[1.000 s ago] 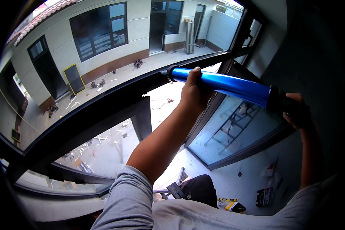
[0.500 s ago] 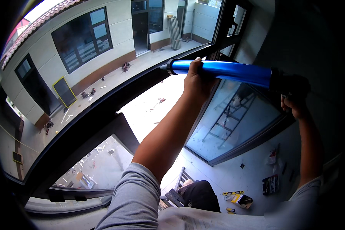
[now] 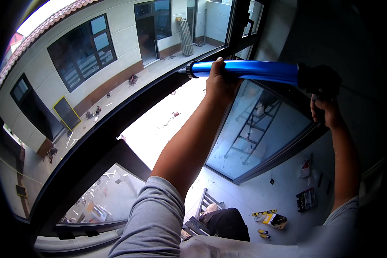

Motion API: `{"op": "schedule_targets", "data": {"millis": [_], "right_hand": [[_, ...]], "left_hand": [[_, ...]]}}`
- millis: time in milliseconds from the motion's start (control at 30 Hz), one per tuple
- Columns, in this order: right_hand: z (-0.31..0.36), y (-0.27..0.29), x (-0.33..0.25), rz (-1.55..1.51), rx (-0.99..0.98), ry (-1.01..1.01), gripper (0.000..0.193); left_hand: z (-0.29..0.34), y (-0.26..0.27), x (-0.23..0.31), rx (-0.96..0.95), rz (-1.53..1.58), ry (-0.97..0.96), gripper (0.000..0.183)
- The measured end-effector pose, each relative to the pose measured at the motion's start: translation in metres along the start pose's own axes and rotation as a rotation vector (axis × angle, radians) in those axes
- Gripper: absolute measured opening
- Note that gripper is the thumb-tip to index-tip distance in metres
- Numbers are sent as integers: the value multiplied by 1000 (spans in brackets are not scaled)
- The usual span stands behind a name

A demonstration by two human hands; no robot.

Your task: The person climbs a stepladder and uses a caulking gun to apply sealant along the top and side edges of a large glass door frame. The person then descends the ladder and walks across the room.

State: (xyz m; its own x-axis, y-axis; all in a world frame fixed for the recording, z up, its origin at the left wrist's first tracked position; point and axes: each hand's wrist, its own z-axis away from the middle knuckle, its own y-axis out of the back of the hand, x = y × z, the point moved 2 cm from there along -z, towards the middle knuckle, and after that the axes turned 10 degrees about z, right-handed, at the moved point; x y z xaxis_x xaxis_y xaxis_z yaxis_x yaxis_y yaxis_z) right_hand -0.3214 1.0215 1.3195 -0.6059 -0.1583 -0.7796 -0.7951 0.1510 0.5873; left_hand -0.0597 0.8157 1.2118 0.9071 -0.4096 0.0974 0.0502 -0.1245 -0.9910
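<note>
A caulking gun (image 3: 266, 72) with a shiny blue barrel is held up nearly level in front of me. My left hand (image 3: 222, 84) is wrapped around the barrel near its front end, thumb over the top. At the black rear end, my right hand (image 3: 327, 111) grips the handle by the trigger, partly lost in shadow. The pale nozzle (image 3: 182, 70) points left, close to the dark window frame (image 3: 103, 114); I cannot tell whether it touches.
An opened glass sash (image 3: 258, 129) reflects a ladder. Below, I am on a slatted wooden support (image 3: 208, 202). On the floor lie a yellow spirit level (image 3: 264, 213), a black tool case (image 3: 305, 200) and yellow-handled tools (image 3: 263, 234). Outside, a yellow-edged screen (image 3: 67, 113) leans on a wall.
The scene has shifted a little left in view, and the caulking gun sits slightly further left and higher. Both hands keep the same grip on it.
</note>
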Motion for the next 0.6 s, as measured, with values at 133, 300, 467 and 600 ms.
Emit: {"op": "schedule_targets", "data": {"millis": [133,300,467,600], "right_hand": [[-5,-18,-6,-265,-70,-33,34],[-6,-20,-14,-344,-155,-22,38],[-15,-12,1,-339,-112,-16,37],[-23,-3,13,-274,-27,-62,40]], "left_hand": [[-4,-7,-7,-2,-61,-40,53],[-8,-3,-12,-13,-61,-27,54],[-26,1,-20,7,-52,-27,52],[-50,3,-31,66,-89,19,51]]}}
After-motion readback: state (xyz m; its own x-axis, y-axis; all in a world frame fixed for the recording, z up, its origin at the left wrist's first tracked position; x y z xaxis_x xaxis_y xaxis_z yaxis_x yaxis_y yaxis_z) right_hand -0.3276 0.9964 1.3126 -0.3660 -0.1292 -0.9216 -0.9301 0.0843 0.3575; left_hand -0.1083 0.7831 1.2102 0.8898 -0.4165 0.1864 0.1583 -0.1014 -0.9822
